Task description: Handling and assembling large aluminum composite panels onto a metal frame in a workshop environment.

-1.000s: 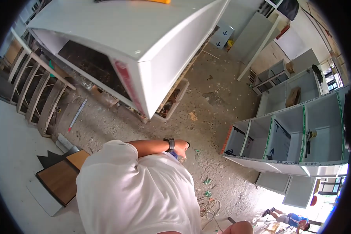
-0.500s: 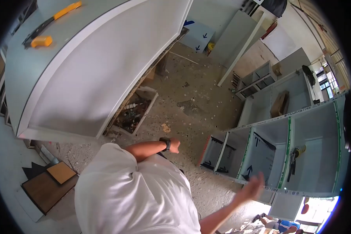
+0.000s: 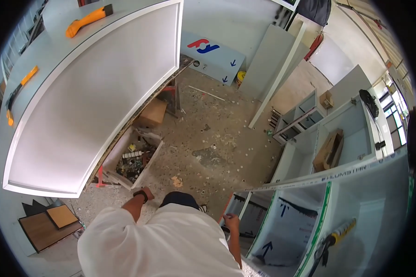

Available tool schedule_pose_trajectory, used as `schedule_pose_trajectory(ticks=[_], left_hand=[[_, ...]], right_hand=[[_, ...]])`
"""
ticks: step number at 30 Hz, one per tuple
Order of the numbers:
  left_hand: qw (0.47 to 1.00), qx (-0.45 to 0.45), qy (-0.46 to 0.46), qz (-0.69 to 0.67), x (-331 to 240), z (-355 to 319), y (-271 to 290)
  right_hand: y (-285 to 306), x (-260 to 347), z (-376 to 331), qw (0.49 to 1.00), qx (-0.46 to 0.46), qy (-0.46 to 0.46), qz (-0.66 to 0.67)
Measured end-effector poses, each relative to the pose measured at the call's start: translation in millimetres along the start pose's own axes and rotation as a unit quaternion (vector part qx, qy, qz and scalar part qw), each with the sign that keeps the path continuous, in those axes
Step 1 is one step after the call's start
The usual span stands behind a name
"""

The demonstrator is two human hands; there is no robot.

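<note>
My left hand [image 3: 147,192] hangs low beside the crate of small hardware [image 3: 159,154], with a dark band at its wrist. Its fingers are too small and turned away to read, and no held thing shows. On the other side, my right hand [image 3: 231,222] is by the near end of the white cabinet carcass [image 3: 322,217], fingers curled in. A small dark patch shows at its fingertips, but I cannot make out whether it is a held thing. Inside the carcass lies a black and yellow caulking gun [image 3: 333,240].
Left stands a large white framed panel unit [image 3: 101,87], with an orange-handled tool [image 3: 88,21] and an orange and black tool [image 3: 21,94] on top. A cardboard box [image 3: 151,114] is under it. A long white bar [image 3: 279,74] leans far right. Brown boards [image 3: 48,228] lie lower left.
My view has shifted, bringing the carcass and caulking gun nearer. My right hand has come in from the lower right to the carcass's end. My left hand has dropped toward the crate.
</note>
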State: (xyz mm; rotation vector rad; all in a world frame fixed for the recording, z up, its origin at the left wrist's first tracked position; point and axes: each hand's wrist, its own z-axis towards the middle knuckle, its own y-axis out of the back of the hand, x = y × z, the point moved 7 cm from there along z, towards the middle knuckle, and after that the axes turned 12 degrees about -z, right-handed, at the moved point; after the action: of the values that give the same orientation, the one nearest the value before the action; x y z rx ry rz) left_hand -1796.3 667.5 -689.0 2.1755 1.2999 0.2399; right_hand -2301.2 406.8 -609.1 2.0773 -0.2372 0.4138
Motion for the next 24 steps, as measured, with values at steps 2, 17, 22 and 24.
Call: schedule_pose_trajectory(ticks=[2, 17, 22, 24], left_hand=[[0.998, -0.021, -0.016, -0.065, -31.6, 11.7, -1.7], [0.975, -0.015, 0.115, -0.191, -219.2, 170.2, 74.7], [0.988, -0.046, 0.035, -0.143, -333.7, 269.5, 210.6], [0.986, -0.116, -0.088, -0.079, -395.0, 313.8, 295.2]], right_hand=[[10.5, 7.0, 55.1, 0.999, 0.020, 0.033, -0.011], [130.2, 74.0, 391.9, 0.993, 0.110, -0.031, -0.022], [186.7, 54.6, 483.0, 0.991, 0.077, -0.067, -0.082], [208.5, 64.5, 514.6, 0.990, 0.059, -0.100, -0.076]])
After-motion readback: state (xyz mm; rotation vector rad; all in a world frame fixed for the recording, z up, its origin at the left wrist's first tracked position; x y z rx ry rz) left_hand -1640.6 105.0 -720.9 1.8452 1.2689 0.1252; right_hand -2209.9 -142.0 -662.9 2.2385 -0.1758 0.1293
